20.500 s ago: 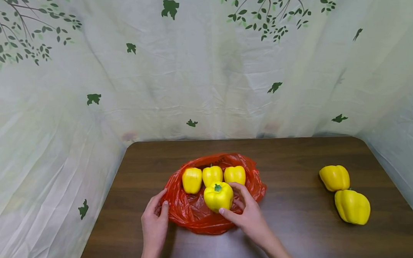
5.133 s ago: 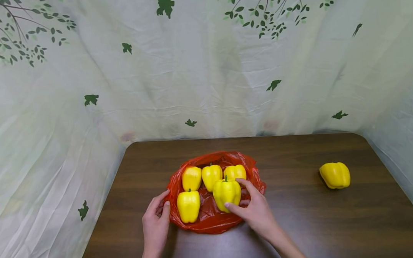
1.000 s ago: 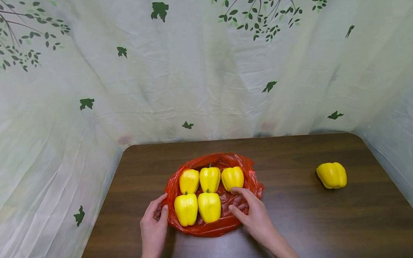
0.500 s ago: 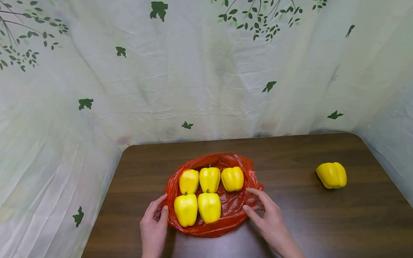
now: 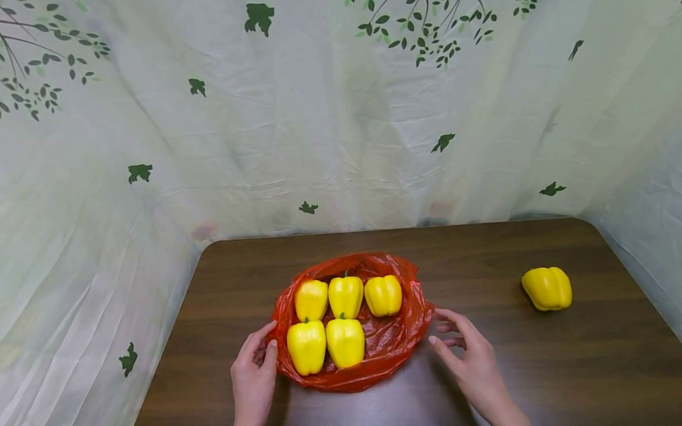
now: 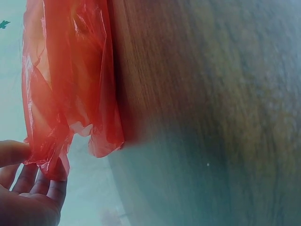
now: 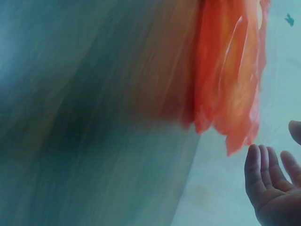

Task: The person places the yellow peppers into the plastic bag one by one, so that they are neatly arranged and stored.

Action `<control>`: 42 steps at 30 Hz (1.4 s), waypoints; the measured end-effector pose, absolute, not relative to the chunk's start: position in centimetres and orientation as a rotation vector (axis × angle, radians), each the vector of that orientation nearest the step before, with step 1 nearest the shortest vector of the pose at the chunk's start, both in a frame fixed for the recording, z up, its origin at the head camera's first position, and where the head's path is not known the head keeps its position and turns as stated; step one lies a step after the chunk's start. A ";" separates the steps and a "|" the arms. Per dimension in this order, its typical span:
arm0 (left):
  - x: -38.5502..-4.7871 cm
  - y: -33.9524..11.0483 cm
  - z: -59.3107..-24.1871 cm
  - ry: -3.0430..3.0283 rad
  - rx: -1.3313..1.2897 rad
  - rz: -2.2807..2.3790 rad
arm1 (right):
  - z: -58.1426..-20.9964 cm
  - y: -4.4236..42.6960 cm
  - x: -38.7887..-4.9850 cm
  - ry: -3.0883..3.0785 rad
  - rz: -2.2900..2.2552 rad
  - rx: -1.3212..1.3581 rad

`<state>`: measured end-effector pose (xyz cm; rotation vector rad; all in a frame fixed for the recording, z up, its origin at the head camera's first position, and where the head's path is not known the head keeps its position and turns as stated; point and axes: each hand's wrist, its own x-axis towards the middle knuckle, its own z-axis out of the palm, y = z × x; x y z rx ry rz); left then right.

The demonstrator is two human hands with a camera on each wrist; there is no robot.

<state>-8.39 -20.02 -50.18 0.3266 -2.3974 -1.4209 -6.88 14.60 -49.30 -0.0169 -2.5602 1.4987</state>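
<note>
A red plastic bag (image 5: 381,354) lies spread with its mouth up on the table. Inside it sit several yellow bell peppers: a back row of three and a front row of two, one of them the front-left pepper (image 5: 307,348). My left hand (image 5: 254,382) pinches the bag's left edge between thumb and fingers; in the left wrist view the gathered plastic (image 6: 49,155) is in that grasp. Just off the bag's right edge is my right hand (image 5: 467,353), fingers loosely bent with nothing between them. The right wrist view shows its fingertips by the bag's corner (image 7: 240,136).
One more yellow bell pepper (image 5: 547,289) lies on its side toward the right of the brown wooden table (image 5: 474,258). Pale cloth (image 5: 336,111) with printed leaves hangs behind the table and along both sides.
Two peppers now form the bag's front row, and one pepper has gone from the right side of the table. My right hand has released a pepper and moved right, out of the bag.
</note>
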 end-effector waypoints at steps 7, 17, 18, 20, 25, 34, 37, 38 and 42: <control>-8.3 -20.0 -50.2 -2.437 0.354 -1.412 | -50.0 16.6 -6.7 -2.566 1.367 -0.034; -8.1 -20.0 -50.2 -2.437 0.350 -1.411 | -51.0 19.7 -6.5 -2.573 1.257 -0.103; -8.1 -20.0 -50.2 -2.439 0.353 -1.413 | -51.0 20.1 -6.5 -2.562 1.248 -0.100; -8.2 -20.0 -50.2 -2.442 0.358 -1.416 | -51.2 20.9 -6.5 -2.545 1.233 -0.094; -8.2 -20.1 -50.1 -2.442 0.369 -1.438 | -51.0 22.8 -6.7 -2.558 1.182 -0.094; -8.2 -20.1 -50.1 -2.397 0.302 -1.433 | -49.5 25.8 -7.1 -2.649 1.078 -0.093; -8.2 -20.1 -50.2 -2.390 0.291 -1.428 | -49.2 26.6 -7.1 -2.630 1.027 -0.097; -8.2 -20.1 -50.2 -2.390 0.290 -1.428 | -49.2 26.9 -7.2 -2.621 1.015 -0.106; -8.1 -20.1 -50.2 -2.386 0.287 -1.429 | -48.9 28.0 -7.4 -2.569 1.000 -0.156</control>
